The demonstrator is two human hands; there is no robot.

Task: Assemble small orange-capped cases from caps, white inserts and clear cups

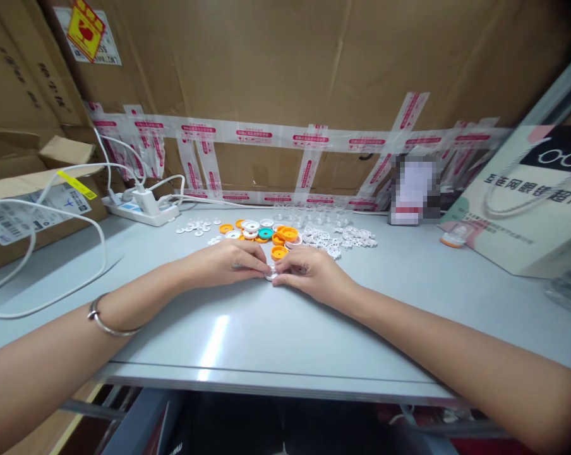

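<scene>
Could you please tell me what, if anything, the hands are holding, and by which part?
A small, pale piece, pinched at its opposite sides by the left hand and right hand; its exact shape is partly hidden.

A power strip (146,215), white cable (105,253), open box (67,197), phone (412,189) and paper bag (503,208) sit on the bench (361,347) before a big taped carton (276,69).

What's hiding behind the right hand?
Behind the right hand are orange rings, small white pieces and, farther back, clear pieces. Whatever its knuckles cover, I can't see.
</scene>
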